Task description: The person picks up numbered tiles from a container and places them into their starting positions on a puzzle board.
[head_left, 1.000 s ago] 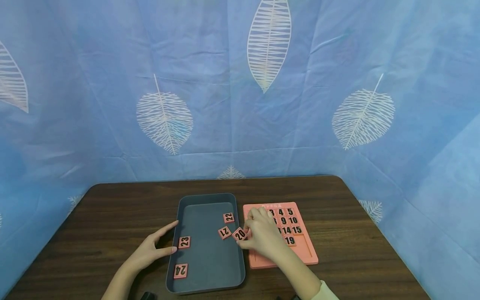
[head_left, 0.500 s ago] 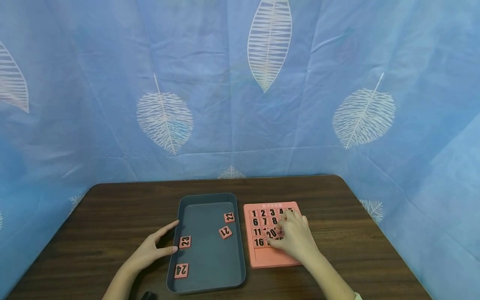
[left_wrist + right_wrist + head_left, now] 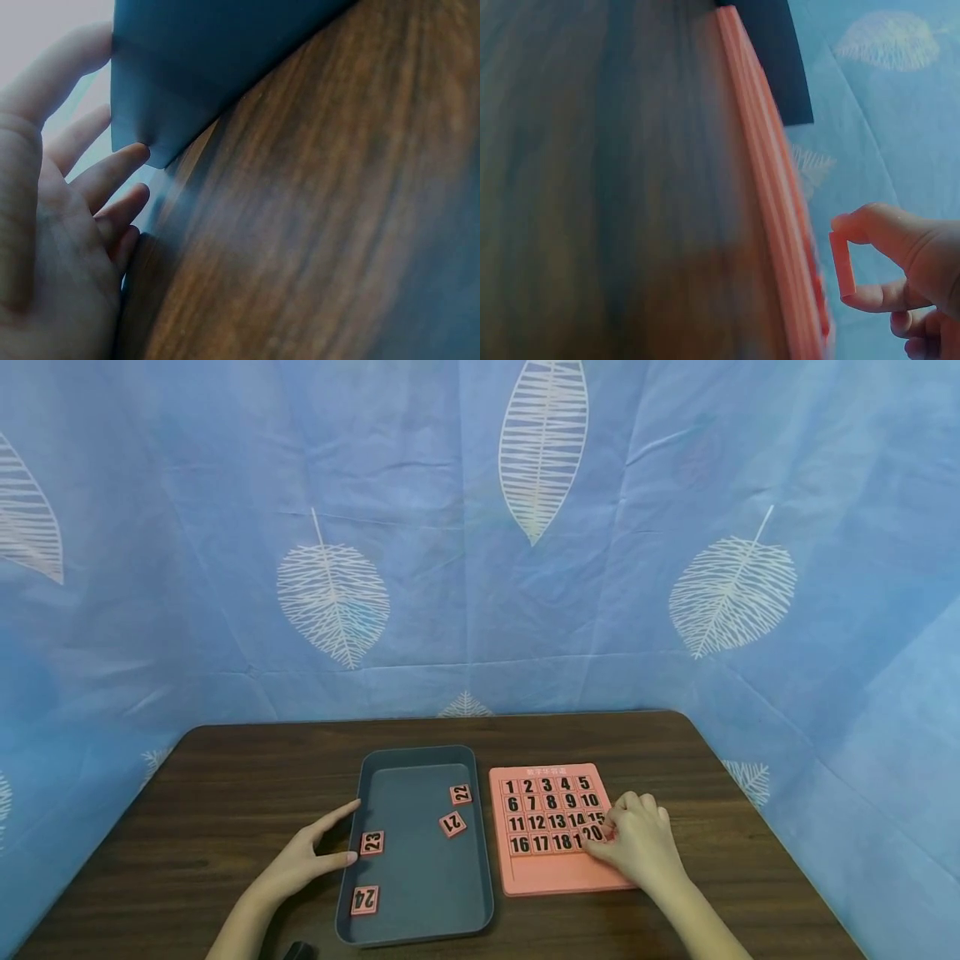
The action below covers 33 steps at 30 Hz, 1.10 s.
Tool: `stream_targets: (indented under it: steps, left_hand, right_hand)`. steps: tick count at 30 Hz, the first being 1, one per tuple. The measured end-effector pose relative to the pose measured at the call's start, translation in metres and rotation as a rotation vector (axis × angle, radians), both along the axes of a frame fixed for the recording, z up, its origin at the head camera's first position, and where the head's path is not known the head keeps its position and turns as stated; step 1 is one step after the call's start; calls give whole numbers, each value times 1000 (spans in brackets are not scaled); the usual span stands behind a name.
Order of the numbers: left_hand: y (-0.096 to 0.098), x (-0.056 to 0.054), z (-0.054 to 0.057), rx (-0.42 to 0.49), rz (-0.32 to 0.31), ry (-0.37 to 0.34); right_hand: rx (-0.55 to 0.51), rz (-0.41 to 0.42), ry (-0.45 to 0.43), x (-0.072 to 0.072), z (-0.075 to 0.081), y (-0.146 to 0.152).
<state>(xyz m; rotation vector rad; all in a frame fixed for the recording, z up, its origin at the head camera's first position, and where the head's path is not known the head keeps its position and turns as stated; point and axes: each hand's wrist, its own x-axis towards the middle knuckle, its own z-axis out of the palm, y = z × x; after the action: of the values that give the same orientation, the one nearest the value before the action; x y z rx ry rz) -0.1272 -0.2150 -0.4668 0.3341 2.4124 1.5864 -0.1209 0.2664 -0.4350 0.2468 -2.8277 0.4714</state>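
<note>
My right hand (image 3: 643,843) pinches a pink number tile (image 3: 592,833) marked 20 between thumb and fingers, over the right end of the fourth row of a pink number puzzle board (image 3: 558,872). In the right wrist view the tile (image 3: 843,264) is seen edge-on, held by its two ends. Rows of tiles from 1 upward fill the upper board; the 19 is partly covered. My left hand (image 3: 303,860) touches the left rim of a dark grey tray (image 3: 420,885), thumb and fingers spread. The left wrist view shows its fingertips against the tray wall (image 3: 180,60).
Inside the tray lie loose tiles 21 (image 3: 452,823), 22 (image 3: 461,794), 23 (image 3: 372,843) and 24 (image 3: 364,900). A small black object (image 3: 300,951) shows at the front edge of the brown wooden table (image 3: 720,802). Behind hangs a blue leaf-patterned cloth (image 3: 465,593).
From the tray's right rim, my right hand has carried tile 20 rightward across the board to the fourth row's right end, turning it nearly straight. My left hand stays at the tray.
</note>
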Motion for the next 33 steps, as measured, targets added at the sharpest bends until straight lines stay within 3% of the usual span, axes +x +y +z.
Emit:
stream_targets:
  steps: [9, 22, 33]
  left_hand:
    - [1, 1, 0, -1, 4, -9]
    - [2, 0, 1, 1, -7, 5]
    - [1, 0, 0, -10, -7, 28]
  right_hand:
    - [27, -50, -56, 1, -9, 14]
    - [51, -81, -144, 6, -1, 15]
    - [50, -52, -178, 7, 2, 18]
